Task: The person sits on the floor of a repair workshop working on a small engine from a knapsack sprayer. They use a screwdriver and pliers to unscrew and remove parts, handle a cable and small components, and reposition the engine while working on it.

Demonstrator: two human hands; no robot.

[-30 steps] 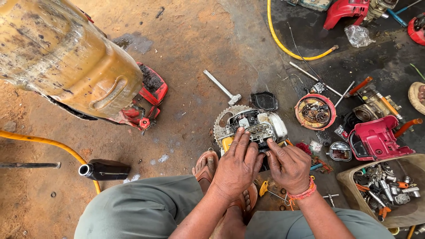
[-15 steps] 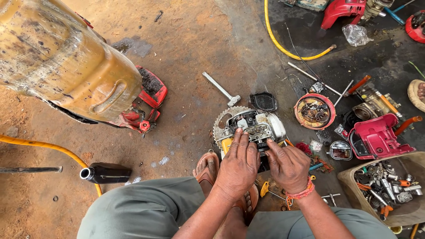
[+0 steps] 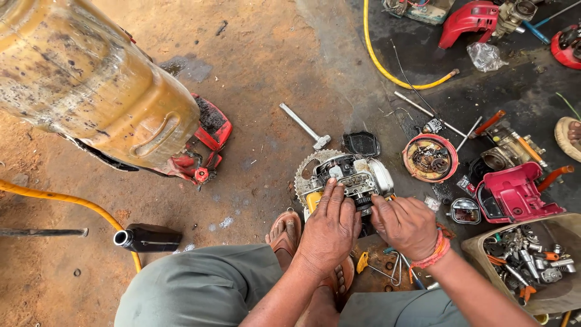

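Two hands: left hand point(image 3: 330, 227) and right hand point(image 3: 404, 225), both on one engine point(image 3: 351, 175). One sprocket point(image 3: 305, 175) behind it. One jerrycan point(image 3: 91, 85). One black bottle point(image 3: 147, 237). Two yellow hoses: one hose point(image 3: 393, 75) at top, another hose point(image 3: 72, 203) at left. One hammer point(image 3: 304, 127). One black cover point(image 3: 362, 144). One round flywheel housing point(image 3: 430, 157). Two red shrouds: one shroud point(image 3: 514, 194) by the box, another shroud point(image 3: 469, 21) at top. One box point(image 3: 557, 290) of small parts (too many and too jumbled to count). One plastic bag point(image 3: 484, 56). One sandal point(image 3: 285, 233) in plain sight.
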